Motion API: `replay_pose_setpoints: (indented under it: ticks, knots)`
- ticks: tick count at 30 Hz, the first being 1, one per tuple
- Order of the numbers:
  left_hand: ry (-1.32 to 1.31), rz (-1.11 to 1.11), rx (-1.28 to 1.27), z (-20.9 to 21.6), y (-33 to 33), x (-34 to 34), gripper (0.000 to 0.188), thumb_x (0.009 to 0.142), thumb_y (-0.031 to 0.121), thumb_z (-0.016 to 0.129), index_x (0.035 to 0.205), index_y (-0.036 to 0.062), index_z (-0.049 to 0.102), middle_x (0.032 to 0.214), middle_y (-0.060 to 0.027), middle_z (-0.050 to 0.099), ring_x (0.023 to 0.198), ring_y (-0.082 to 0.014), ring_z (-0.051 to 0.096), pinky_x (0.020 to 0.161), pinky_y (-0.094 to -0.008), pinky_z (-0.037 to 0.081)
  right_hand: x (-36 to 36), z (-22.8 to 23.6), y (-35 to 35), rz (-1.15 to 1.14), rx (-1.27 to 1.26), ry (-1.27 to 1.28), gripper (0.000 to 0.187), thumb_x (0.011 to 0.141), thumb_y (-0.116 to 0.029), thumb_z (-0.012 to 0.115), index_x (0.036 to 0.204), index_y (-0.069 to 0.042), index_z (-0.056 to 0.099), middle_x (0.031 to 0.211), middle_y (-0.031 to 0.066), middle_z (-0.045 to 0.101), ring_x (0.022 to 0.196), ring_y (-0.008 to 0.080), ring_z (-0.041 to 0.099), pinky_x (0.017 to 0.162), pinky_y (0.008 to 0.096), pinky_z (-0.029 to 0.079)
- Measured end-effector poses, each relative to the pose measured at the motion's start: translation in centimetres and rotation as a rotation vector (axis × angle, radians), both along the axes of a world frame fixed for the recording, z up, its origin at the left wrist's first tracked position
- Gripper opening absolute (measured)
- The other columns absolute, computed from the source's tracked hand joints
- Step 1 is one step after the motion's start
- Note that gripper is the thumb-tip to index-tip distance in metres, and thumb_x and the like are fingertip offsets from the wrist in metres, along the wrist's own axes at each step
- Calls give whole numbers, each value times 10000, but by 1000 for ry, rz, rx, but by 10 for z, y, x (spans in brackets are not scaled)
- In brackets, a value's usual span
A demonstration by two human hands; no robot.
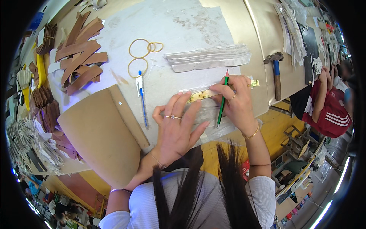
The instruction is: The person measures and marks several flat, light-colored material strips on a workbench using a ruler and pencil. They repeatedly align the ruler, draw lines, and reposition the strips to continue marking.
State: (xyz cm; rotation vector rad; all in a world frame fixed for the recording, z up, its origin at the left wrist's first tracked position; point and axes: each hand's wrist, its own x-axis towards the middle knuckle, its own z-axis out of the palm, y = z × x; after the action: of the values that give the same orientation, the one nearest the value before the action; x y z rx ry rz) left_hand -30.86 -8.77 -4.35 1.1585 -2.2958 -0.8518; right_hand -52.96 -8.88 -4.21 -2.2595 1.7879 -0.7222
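Pencil (222, 104) (green) in right hand (238, 102)

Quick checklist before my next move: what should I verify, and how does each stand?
1. Left hand touching the yellow patterned strip: ok, fingertips on it.
2. Green pencil in the right hand: ok, held.
3. Pencil point on the strip: not ok, it points away, toward the grey strips.
4. Whole strip flat: cannot tell, fingers cover part.
5. Hammer clear of both hands: ok, lying apart at the right.
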Motion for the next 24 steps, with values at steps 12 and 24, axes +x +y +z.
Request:
replay_pose_setpoints:
  ticks: [12,24]
  knots:
    - [6,9,17,-2,-2,0,608,905,343,746,1396,65,521,1431,-145,532,1356,-332,463,1029,-493,285,-3,4,-8,119,80,57,361,678,-74,819,1019,-162,735,845,17,536,810,216,555,778,360,381]
    - [63,6,59,3,-3,2,759,909,371,734,1505,37,401,1461,-208,477,1349,-359,448,1046,-497,275,1,15,-10,168,108,57,211,759,-87,710,953,-146,655,888,30,518,881,219,557,842,371,388]
